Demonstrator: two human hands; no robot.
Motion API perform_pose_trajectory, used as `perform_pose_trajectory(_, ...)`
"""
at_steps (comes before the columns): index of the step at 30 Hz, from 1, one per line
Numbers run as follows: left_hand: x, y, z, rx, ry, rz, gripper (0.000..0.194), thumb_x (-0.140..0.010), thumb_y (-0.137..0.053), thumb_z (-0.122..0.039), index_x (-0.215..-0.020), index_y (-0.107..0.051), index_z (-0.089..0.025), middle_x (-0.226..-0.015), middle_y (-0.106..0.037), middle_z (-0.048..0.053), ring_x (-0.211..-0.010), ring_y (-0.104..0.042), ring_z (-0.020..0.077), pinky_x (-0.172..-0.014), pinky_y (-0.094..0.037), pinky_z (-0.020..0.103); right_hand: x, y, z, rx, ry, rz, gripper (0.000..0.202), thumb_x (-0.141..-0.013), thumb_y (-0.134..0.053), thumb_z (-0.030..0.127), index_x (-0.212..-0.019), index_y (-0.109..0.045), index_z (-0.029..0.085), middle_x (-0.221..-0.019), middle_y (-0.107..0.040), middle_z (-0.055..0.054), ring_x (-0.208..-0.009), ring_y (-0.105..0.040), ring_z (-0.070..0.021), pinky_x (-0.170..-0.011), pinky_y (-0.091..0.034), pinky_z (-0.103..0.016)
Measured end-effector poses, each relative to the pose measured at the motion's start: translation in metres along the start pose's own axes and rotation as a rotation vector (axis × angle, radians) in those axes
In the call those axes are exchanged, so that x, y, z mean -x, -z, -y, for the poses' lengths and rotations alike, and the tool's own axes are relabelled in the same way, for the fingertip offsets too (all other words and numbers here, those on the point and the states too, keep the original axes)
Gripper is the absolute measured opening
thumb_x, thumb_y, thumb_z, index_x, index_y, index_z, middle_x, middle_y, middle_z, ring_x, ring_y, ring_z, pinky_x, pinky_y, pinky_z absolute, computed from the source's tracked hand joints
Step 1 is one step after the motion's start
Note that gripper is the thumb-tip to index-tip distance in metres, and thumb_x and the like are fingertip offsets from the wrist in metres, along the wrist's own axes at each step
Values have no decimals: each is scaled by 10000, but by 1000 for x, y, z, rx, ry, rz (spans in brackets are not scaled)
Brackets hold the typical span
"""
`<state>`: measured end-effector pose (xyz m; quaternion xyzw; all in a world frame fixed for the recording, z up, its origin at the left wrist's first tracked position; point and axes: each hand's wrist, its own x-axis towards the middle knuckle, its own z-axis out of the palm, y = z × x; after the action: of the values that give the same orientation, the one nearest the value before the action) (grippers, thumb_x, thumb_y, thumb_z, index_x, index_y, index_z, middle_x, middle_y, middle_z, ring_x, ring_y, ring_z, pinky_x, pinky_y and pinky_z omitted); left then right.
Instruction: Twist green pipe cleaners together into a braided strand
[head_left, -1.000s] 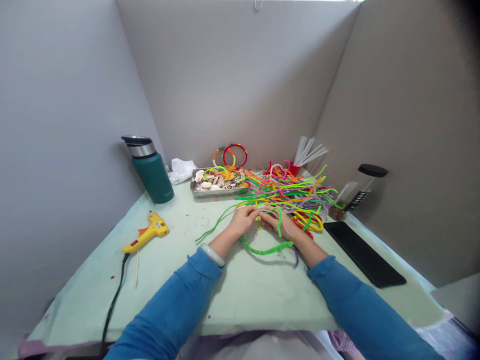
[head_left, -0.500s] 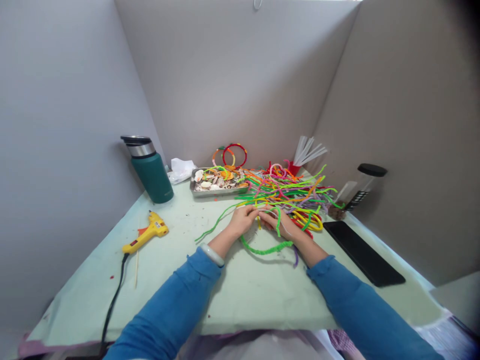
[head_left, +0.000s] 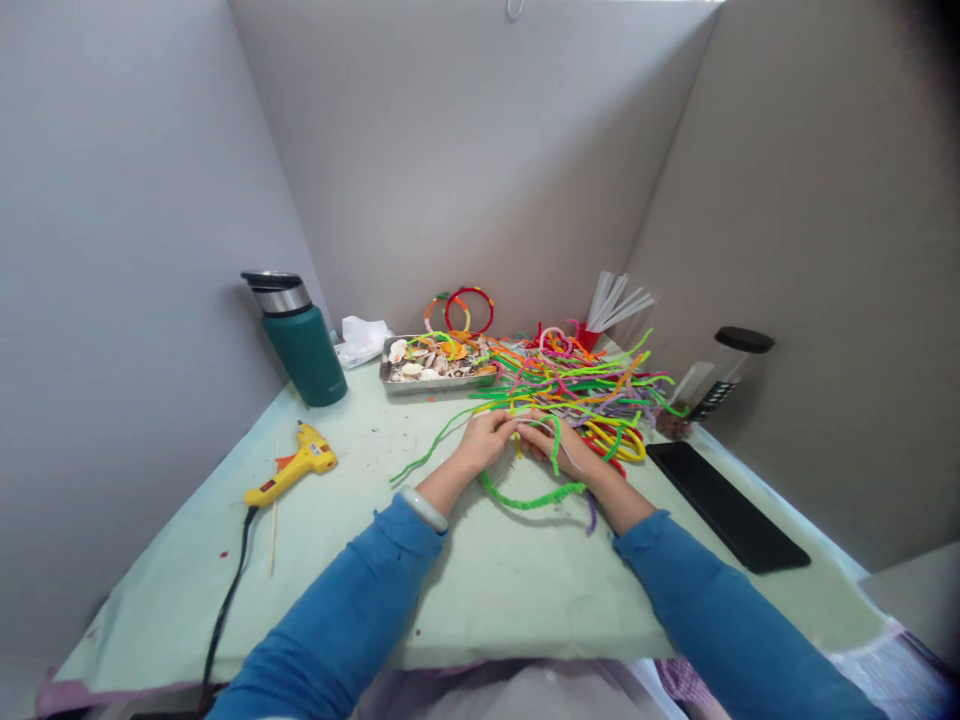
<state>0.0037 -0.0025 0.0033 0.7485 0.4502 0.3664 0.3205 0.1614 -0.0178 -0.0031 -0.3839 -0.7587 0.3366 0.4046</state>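
Note:
My left hand (head_left: 486,440) and my right hand (head_left: 553,445) meet at the middle of the table, fingertips pinched together on a ring. The lower part of this ring (head_left: 532,500) is wrapped in fuzzy green pipe cleaner and hangs toward me. A thin pale stretch of it shows by my right wrist. One loose green end curls over my right hand, and a long green strand (head_left: 429,462) reaches out left of my left hand. A purple end (head_left: 592,515) sticks out below my right wrist. My fingers partly hide the gripped spot.
Behind my hands lie a pipe cleaner pile (head_left: 577,375) and a metal tray (head_left: 442,384) of shells. A yellow glue gun (head_left: 296,468) and green bottle (head_left: 306,350) stand left. At right are a black phone-like slab (head_left: 727,507) and a clear container (head_left: 724,375). Two rings (head_left: 470,290) lean behind.

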Motion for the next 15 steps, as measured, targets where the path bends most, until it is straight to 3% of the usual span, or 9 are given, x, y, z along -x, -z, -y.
perform_pose_trajectory(15,-1,-1,1,44,12,10,254,-783,-436,-300,-607,-527,-141,-521,-449,-29,-561,-406,89,-531,-314,200,-1,-2,-5,-41,-29,-26,364,-785,-472,519,-779,-573,170,-542,-433,24,-511,-390,-106,-496,-314,-251)
